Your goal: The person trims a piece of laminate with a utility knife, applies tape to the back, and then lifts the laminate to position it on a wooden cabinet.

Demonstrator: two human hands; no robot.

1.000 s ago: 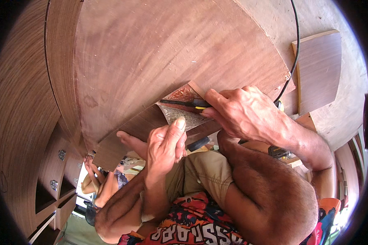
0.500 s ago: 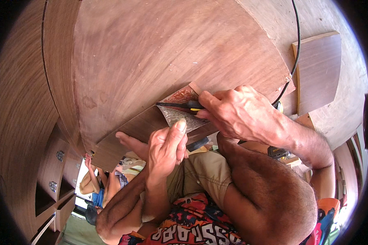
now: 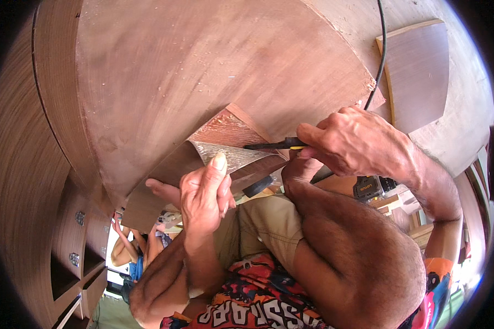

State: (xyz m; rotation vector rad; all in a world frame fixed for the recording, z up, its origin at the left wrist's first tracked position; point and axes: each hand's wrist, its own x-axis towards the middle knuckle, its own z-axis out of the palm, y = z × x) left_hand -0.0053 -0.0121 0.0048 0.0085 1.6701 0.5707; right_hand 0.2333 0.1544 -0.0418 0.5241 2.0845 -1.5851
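My left hand [image 3: 202, 200] is closed, thumb raised, gripping the pale peeled flap [image 3: 228, 156] of a small laminated piece. The flap is folded back from a reddish, rough face [image 3: 222, 123]. My right hand [image 3: 348, 140] is closed on a slim black tool with a yellow accent [image 3: 271, 146], whose tip lies at the flap's upper edge. The piece lies over a dark brown board [image 3: 164, 170] at the near edge of a large veneered panel [image 3: 214, 49]. My bare feet show near the board, one on either side of my hands.
A smaller panel [image 3: 414, 71] lies at right beside a black cable [image 3: 381, 49]. A dark power tool [image 3: 368, 187] and wood scraps are behind my right knee. Wooden cabinetry [image 3: 66, 236] stands at left. Part of another person [image 3: 126, 249] shows at lower left.
My right hand and the black tool have moved to the right along the flap, exposing more reddish face to their left. The view has shifted slightly. My left hand keeps its closed grip.
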